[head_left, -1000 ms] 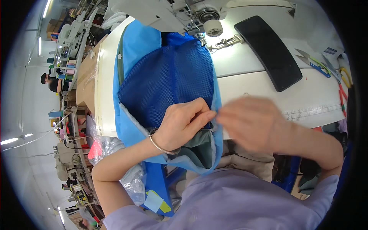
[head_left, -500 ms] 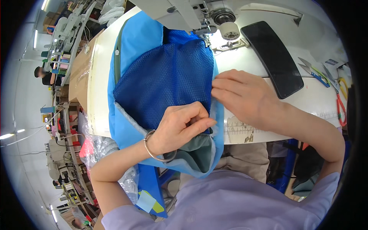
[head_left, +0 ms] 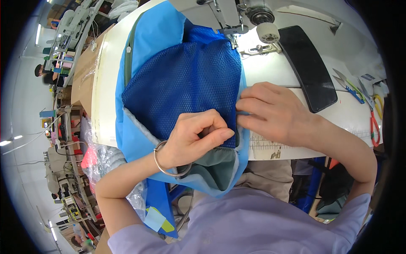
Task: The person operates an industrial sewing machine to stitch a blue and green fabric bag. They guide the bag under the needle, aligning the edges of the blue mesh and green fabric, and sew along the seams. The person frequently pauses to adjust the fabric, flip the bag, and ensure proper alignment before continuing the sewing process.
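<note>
Through the head camera I have the light blue fabric bag (head_left: pixel 150 36) lying on the left part of the worktop (head_left: pixel 270 76), running from the sewing machine (head_left: pixel 264 29) at the far side down over the near edge, where its open mouth hangs past and shows a grey-green lining (head_left: pixel 213 169). A dark blue mesh panel (head_left: pixel 182 80) covers most of the upper face, and the panel's far right corner sits right by the presser foot (head_left: pixel 234 41) (whether it is under the foot, I can't make out). The left hand (head_left: pixel 196 137), with a metal bangle (head_left: pixel 167 173) at its wrist, is curled over the lower part of the mesh, thumb close against the bent forefinger; I can't tell if any cloth is pinched there. The right hand (head_left: pixel 275 112) is loosely bent, palm down, its fingertips on the bag's right side; I can't see whether they grip it or only rest on it. To the right of the bag a ruler scale (head_left: pixel 264 142) runs along the worktop's near edge. A black smartphone (head_left: pixel 308 67) lies beyond the right hand, and the red-handled scissors (head_left: pixel 374 131) lie by the worktop's right edge.
</note>
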`<act>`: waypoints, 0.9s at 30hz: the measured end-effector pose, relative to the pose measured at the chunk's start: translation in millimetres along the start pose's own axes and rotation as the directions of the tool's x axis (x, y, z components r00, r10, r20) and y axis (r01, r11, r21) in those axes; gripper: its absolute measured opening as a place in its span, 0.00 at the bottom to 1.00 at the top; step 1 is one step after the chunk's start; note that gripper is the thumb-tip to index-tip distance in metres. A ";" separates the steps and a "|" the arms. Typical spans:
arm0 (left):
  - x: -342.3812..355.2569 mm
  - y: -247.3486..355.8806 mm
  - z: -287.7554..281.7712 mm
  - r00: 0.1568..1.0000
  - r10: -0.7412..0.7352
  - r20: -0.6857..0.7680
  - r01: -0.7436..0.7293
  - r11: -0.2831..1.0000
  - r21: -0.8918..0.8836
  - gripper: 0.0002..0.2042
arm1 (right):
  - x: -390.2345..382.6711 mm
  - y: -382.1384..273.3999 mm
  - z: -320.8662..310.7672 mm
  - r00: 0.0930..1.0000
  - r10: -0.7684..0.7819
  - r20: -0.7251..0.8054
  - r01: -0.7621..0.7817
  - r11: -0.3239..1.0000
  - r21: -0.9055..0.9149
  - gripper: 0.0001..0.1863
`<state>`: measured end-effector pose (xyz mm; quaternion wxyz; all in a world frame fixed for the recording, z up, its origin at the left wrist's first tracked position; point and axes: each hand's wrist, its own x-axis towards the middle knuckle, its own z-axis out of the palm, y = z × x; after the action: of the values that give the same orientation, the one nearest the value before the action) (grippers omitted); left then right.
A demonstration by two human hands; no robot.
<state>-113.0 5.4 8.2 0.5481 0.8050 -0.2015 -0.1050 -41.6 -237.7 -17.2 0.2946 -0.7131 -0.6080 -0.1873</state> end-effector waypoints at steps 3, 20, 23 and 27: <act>-2.0 0.6 -0.1 0.982 0.154 -0.112 -0.147 0.987 0.070 0.03 | -3.7 1.9 5.3 0.996 -0.046 -0.081 0.042 0.998 -0.053 0.11; 26.5 35.0 -0.8 0.990 0.137 -0.039 -0.066 0.685 0.725 0.05 | -5.3 -35.7 1.4 0.998 -0.050 0.036 0.053 0.995 -0.088 0.16; 37.1 37.8 2.6 0.999 0.005 -0.044 0.027 0.717 0.697 0.08 | -5.1 -40.5 -0.7 0.999 -0.007 0.036 0.010 0.997 -0.083 0.17; 36.2 38.2 -2.7 0.981 -0.171 -0.088 0.192 0.880 0.433 0.08 | -11.1 -34.9 1.0 0.999 0.041 0.021 -0.039 0.993 -0.110 0.16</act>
<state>-87.5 -20.4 46.4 0.3444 0.9254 -0.1308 -0.0888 -77.9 -242.4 -18.2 0.2516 -0.7423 -0.5857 -0.2064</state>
